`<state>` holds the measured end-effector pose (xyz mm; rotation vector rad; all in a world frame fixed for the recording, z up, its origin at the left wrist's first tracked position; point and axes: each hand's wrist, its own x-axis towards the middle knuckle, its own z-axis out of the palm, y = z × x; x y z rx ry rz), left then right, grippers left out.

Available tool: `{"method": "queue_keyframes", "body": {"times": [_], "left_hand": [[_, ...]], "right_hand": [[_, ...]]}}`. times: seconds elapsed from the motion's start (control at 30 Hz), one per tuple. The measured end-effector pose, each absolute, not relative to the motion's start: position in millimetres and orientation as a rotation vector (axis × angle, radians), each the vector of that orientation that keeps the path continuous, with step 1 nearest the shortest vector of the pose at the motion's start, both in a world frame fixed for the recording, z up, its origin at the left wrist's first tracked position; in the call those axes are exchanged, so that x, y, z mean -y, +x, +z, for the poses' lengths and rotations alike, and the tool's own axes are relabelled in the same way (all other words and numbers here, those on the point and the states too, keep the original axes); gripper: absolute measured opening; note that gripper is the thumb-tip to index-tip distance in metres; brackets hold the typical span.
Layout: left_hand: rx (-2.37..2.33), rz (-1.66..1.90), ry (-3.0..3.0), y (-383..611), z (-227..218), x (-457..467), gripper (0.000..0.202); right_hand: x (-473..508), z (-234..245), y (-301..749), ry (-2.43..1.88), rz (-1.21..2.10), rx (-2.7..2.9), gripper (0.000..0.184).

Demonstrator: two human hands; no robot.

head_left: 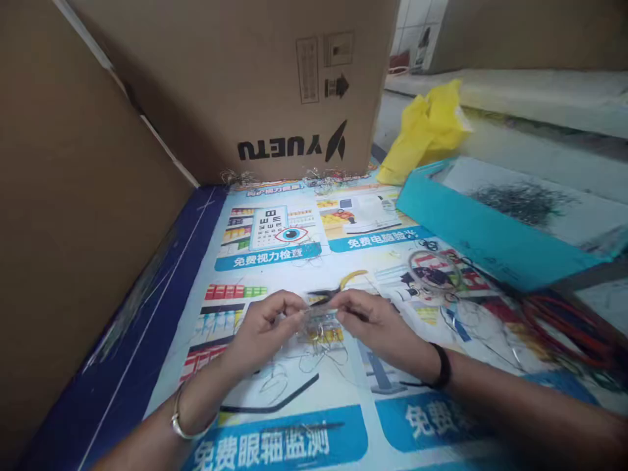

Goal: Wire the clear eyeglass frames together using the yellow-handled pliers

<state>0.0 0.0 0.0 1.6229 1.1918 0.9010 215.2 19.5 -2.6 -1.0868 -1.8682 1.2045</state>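
My left hand (272,320) and my right hand (366,322) face each other above the printed sheet, thumbs and forefingers pinched. A thin wire (318,307), blurred, seems to run between the two fingertips. Just below it lies a loose tangle of fine silvery wire bits (321,332). Behind my fingers rests a pair of pliers (354,278) with a yellow handle, its dark jaws partly hidden by my right hand. Thin wire loops (275,386) spread over the sheet below my hands.
Cardboard walls (235,78) stand at the back and left. At right, a turquoise box (456,226) holds a heap of dark thin pieces (523,199). A crumpled yellow bag (424,134) sits behind it. Reddish wire coils (564,327) and a pale coil (432,258) lie nearer me.
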Motion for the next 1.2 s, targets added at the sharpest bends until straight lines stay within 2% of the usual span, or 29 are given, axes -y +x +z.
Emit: {"method": "queue_keyframes", "body": {"times": [0.57,1.2], "left_hand": [[-1.184,1.003,1.709,1.0,3.4,1.3,0.01],[-1.19,1.063,1.856,1.5,5.4,2.9,0.009]], "right_hand": [[-20.4,-7.9,215.9,-1.014,1.016,1.998,0.023],[-20.0,-7.6,215.2,-0.981,0.943,2.031,0.024]]}}
